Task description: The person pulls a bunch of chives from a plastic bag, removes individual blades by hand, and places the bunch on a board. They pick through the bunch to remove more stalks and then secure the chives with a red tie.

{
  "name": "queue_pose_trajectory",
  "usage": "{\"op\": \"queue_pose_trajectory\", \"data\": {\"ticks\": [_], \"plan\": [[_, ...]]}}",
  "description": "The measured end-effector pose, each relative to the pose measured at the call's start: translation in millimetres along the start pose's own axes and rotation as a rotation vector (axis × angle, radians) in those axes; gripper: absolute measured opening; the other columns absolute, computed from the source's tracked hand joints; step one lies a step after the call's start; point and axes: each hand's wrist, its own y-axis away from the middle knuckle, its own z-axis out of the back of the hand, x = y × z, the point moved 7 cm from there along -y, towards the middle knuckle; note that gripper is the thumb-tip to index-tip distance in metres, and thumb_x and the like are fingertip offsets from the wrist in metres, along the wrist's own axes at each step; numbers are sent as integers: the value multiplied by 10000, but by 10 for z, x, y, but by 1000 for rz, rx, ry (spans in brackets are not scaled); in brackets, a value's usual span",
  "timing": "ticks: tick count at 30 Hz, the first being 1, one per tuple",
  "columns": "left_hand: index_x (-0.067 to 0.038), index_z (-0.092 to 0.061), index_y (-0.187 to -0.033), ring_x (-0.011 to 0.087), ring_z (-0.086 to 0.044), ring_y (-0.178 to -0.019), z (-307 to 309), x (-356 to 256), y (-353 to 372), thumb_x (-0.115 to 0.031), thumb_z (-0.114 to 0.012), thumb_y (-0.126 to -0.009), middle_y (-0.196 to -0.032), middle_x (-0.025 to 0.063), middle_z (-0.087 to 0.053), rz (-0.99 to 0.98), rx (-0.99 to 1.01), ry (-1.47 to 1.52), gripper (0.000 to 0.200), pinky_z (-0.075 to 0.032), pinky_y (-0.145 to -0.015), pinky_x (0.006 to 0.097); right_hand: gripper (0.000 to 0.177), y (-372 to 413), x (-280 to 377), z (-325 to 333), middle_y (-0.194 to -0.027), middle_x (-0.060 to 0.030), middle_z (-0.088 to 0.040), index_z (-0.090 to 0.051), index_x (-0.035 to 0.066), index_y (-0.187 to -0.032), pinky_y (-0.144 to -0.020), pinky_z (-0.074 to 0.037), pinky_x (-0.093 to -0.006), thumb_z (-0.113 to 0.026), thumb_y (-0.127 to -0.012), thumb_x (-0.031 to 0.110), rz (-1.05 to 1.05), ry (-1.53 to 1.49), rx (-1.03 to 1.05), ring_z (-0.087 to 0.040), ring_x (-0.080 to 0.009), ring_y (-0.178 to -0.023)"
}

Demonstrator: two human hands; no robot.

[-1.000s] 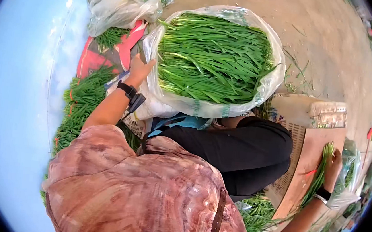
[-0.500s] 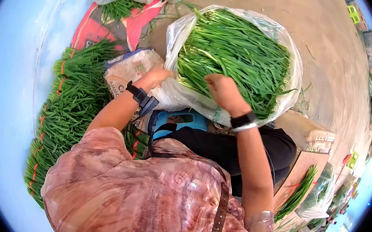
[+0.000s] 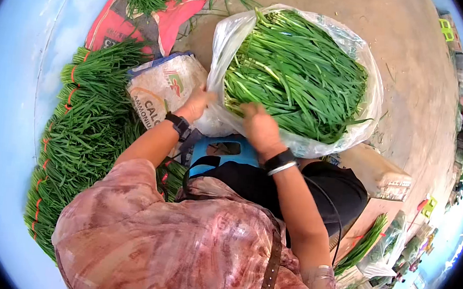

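A clear plastic bag (image 3: 374,83) lies wide open on the floor in front of me, full of long green leafy stalks (image 3: 305,73). My left hand (image 3: 197,102) grips the near left edge of the bag, its fingers closed on the plastic. Over the near left part of the stalks is my right hand (image 3: 258,126), slightly blurred, with its fingers curled down at the stalk ends. Whether it holds any of them is hidden.
Tied green bundles (image 3: 84,136) are stacked along the blue wall at left. A printed sack (image 3: 162,85) and a blue stool (image 3: 225,149) are close to me. At right are a box (image 3: 377,169) and a board with one bundle (image 3: 364,243).
My right hand has moved left and a little toward me, to the bag's near left side. My left hand has shifted slightly toward me, still at the bag's edge.
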Motion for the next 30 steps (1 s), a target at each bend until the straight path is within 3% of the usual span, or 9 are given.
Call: {"op": "queue_pose_trajectory", "data": {"ticks": [2, 4, 5, 9, 11, 14, 19, 24, 30], "plan": [[21, -467, -1234, 147, -571, -921, -46, -238, -75, -71, -604, -790, -1063, 75, -593, -131, 127, 78, 474, -474, -788, 271, 237, -180, -61, 400, -1100, -168, -570, -609, 74, -1035, -795, -502, -431, -527, -813, 95, -161, -112, -74, -595, -353, -920], [24, -486, -1230, 149, -577, -944, -204, -585, -36, -114, -661, -775, -1082, 80, -597, -225, 91, 26, 507, -461, -843, 270, 262, -358, -15, 482, -1053, -134, -593, -598, 69, -1046, -799, -499, -408, -579, -785, 83, -10, -40, -231, -585, -338, -940], [22, -519, -1194, 140, -579, -917, -185, -573, -100, -154, -700, -782, -1058, 73, -608, -238, -24, -282, 484, -462, -824, 267, 285, -462, 6, 437, -1061, -136, -589, -589, 64, -1061, -805, -494, -400, -606, -777, 80, 26, -21, -233, -580, -336, -945], [-2, -594, -1088, 111, -579, -841, -132, -292, -324, -80, -644, -806, -974, 32, -629, -54, 220, 23, 297, -478, -767, 273, 496, -677, 55, 219, -1144, -122, -555, -525, 63, -1169, -869, -455, -418, -711, -723, 171, 48, 64, -143, -510, -317, -1085], [-18, -589, -1098, 118, -585, -836, -4, -132, -446, -62, -613, -816, -977, 28, -627, -25, 196, 118, 287, -485, -749, 283, 627, -728, 23, 104, -1200, -114, -523, -481, 78, -1233, -886, -433, -459, -744, -691, 250, -5, 122, -94, -478, -308, -1132], [-29, -598, -1092, 129, -596, -838, 112, 61, -537, -50, -581, -833, -969, 27, -630, -36, 108, 250, 261, -500, -729, 297, 622, -834, 83, 155, -1203, -114, -523, -487, 78, -1235, -886, -425, -479, -732, -698, 273, -123, 177, -63, -487, -307, -1116], [-35, -589, -1113, 152, -602, -847, 99, 140, -580, -63, -520, -879, -961, 36, -619, 44, 33, 389, 246, -513, -724, 313, 251, -971, 158, -45, -1052, -79, -560, -564, 83, -1012, -816, -418, -504, -580, -770, 145, -72, 476, -2, -550, -267, -1008], [-47, -567, -1124, 158, -582, -791, 69, 337, -643, -50, -433, -909, -913, 34, -587, 116, 29, 532, 253, -511, -707, 310, 265, -870, 202, -143, -1016, -77, -576, -526, 75, -1048, -818, -413, -500, -547, -791, 131, -71, 465, -63, -568, -261, -982], [-35, -554, -1159, 167, -603, -785, 48, 562, -849, -46, -443, -912, -928, 52, -609, 178, 100, 625, 271, -520, -683, 326, 294, -961, 103, -177, -982, -78, -587, -507, 92, -1052, -803, -415, -496, -575, -769, 133, -133, 446, -71, -581, -256, -946]]}}
